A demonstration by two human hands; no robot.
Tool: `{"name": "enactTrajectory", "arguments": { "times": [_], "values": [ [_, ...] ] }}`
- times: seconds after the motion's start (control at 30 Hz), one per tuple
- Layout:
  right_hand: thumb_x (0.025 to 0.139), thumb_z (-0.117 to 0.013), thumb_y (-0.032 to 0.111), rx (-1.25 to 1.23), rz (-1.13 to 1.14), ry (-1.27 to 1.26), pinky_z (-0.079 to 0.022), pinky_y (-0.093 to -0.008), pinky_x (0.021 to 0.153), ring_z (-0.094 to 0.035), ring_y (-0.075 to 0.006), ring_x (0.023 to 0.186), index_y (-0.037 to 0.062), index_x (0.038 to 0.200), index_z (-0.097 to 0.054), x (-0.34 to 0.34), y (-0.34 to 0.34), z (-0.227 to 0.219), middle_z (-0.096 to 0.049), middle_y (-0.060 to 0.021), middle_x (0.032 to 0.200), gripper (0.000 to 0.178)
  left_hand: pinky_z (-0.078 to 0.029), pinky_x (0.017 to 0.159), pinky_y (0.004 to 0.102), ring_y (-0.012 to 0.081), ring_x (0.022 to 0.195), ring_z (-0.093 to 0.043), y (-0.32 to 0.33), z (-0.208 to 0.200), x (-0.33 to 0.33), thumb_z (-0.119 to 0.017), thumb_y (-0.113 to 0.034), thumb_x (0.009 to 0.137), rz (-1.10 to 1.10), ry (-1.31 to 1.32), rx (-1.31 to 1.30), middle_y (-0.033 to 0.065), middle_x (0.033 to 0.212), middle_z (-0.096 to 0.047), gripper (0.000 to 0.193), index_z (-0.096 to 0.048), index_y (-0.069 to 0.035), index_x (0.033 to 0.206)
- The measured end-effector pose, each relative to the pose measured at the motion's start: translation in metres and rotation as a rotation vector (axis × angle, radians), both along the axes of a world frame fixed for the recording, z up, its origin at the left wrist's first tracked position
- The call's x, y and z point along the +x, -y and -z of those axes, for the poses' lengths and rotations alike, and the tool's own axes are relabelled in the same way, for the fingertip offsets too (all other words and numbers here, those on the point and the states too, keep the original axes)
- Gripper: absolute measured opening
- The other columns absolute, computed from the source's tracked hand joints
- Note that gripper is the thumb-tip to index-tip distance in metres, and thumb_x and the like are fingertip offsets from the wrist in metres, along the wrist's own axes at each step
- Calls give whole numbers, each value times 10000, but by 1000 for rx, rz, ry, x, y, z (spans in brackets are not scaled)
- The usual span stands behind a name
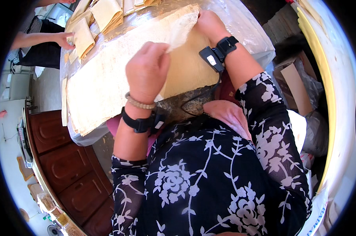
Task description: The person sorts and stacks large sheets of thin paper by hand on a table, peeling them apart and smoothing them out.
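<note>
A broad stack of thin, cream-yellow sheets [107,84], like bean curd skin, lies across the table in front of me. One thin sheet [182,29] is lifted at its edge, its raised part translucent and wrinkled. My left hand [147,70] is closed in a pinch at the near edge of that lifted part, over the middle of the stack. Farther off and to the right, my right hand [211,26] closes on the sheet's far corner. Its fingertips are partly hidden. Both wrists carry black straps with small devices.
Folded sheet bundles [107,16] lie at the table's far left, where a co-worker's hand [64,40] touches one. Clear plastic [247,29] covers the table. Brown cabinets [67,165] stand at left. A cardboard box [296,84] and bags are at right.
</note>
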State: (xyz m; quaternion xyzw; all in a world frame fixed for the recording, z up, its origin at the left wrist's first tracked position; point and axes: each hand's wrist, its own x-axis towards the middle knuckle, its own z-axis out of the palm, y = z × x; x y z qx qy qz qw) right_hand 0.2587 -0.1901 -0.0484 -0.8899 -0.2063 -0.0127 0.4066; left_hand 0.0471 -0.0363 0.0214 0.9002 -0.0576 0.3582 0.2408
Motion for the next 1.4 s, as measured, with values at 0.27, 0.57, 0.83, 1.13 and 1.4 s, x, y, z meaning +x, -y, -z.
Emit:
{"name": "enactTrajectory", "arguments": {
  "times": [0.27,0.57,0.83,1.13,1.4],
  "values": [
    [890,-654,315,-77,6,93,-532,-399,746,-683,-279,808,-3,981,-739,25,1,18,-724,-156,905,341,-483,559,317,233,627,-625,-8,-2,-16,-716,-26,831,-3,33,-106,76,781,-632,120,-675,-99,917],
    [909,-684,228,-182,118,-46,-534,-375,782,-706,-287,836,-4,1126,-699,1,8,-48,-736,-157,974,318,-416,536,184,25,646,-534,-59,17,-42,-644,-109,979,-204,170,-970,-16,789,-639,129,-659,1,1046],
    [973,-554,255,-78,-196,404,-494,-445,957,-588,-403,1146,36,1351,-533,-97,-53,-34,-623,-224,1251,438,-489,566,303,106,626,-596,-60,39,-24,-656,-120,927,-332,117,-609,39,708,-647,93,-648,-30,944],
    [962,-582,290,-332,-281,550,-383,-423,1111,-500,-340,1308,19,1321,-583,-101,-45,8,-547,-171,1409,450,-491,594,274,107,681,-589,-197,39,-124,-659,-107,938,-767,252,-892,35,826,-669,179,-658,49,1026],
    [952,-581,304,-312,-327,465,-483,-415,984,-623,-329,1115,-7,1223,-629,-101,-51,-16,-662,-173,1188,416,-480,619,290,104,665,-556,-245,84,-164,-724,-203,915,-900,57,-659,58,760,-680,261,-687,55,935]
  ]
}}
